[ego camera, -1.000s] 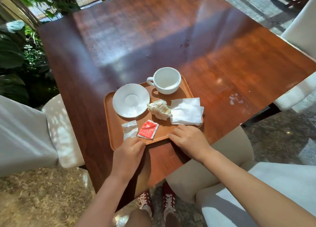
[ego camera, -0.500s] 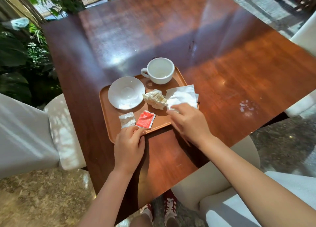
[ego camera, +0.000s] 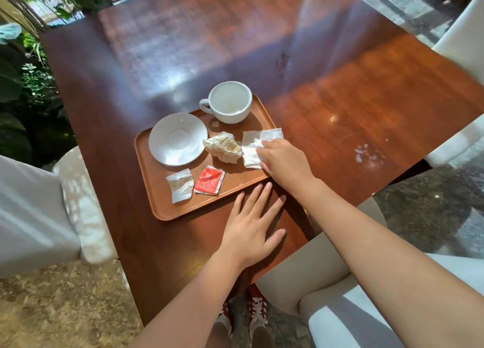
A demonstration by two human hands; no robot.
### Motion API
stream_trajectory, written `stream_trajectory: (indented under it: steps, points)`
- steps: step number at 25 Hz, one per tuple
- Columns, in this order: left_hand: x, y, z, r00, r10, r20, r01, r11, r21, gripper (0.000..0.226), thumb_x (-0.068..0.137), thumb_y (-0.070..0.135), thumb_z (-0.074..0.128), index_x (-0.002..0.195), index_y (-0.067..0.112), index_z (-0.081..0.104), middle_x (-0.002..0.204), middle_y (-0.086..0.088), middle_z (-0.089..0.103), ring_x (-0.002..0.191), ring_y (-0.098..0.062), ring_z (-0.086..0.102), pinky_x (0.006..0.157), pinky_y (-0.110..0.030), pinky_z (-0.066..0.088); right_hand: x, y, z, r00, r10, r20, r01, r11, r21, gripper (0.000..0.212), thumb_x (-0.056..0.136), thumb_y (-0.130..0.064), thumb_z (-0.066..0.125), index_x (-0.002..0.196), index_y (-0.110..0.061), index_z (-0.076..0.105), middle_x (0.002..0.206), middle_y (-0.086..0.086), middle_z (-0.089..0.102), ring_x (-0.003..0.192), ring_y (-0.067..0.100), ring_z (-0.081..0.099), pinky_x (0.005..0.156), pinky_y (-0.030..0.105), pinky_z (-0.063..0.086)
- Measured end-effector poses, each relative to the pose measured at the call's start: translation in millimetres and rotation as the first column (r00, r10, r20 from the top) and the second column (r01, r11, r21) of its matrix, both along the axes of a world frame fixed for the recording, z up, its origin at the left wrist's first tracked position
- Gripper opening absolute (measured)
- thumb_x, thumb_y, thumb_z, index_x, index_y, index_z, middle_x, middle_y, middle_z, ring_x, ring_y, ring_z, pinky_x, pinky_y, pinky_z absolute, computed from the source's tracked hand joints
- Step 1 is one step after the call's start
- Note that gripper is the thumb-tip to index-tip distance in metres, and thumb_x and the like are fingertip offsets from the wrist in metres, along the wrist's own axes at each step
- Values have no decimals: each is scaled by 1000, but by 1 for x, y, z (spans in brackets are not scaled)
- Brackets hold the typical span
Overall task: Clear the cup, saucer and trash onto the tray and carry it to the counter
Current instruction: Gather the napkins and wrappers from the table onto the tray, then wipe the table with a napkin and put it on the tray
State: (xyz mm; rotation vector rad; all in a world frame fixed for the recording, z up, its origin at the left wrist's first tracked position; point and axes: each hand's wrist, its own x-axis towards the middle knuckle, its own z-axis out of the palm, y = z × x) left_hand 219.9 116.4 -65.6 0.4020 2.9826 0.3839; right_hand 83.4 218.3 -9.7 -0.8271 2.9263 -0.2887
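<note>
While the left hand lies flat and empty, the right hand presses the napkin.

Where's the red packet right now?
In the head view, the red packet lies flat near the tray's front edge, between the torn white wrapper on its left and the right hand, below the crumpled napkin.

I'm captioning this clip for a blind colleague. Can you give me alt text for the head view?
A brown tray on a wooden table holds a white cup, saucer, crumpled napkin and two torn packets. The right hand presses on a flat white napkin at the tray's right edge; the left hand lies flat on the table.
</note>
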Motion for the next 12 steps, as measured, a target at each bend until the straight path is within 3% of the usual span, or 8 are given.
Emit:
stream_trajectory:
  steps: [3,6,10,12]
  points:
    - [-1,2,1,1000,11,3,-11,1000,6,61,90,58,28,146,39,11,157,2,3,144,-15,-9,113,-42,-6,-2,1,-3,999,-21,-38,19,999,-51,15,87,-2,51,90,-1,66,96,15,69,96,31,59,67,36,51]
    - [2,7,3,999,46,2,-46,999,17,62,89,54,31,146,38,14,156,2,2,144,-14,-8,112,-42,-8,-1,8,-2,991,-128,23,130,959,-252,17,88,-5,52,91,-3,69,94,16,72,92,30,61,71,32,49]
    - [-7,18,6,999,48,-17,-47,998,52,64,88,48,36,147,33,15,158,-1,9,145,-12,-5,115,-41,1,15,37,17,933,-338,122,334,690,-642,15,79,-2,64,90,-4,73,93,13,75,88,23,68,80,30,51]
    - [-20,29,8,1000,31,-6,-30,997,66,63,90,49,32,147,34,12,158,0,7,144,-10,-8,116,-39,3,16,72,24,866,-476,152,428,552,-715,16,76,-2,66,88,-7,75,95,9,76,86,12,67,78,15,47]
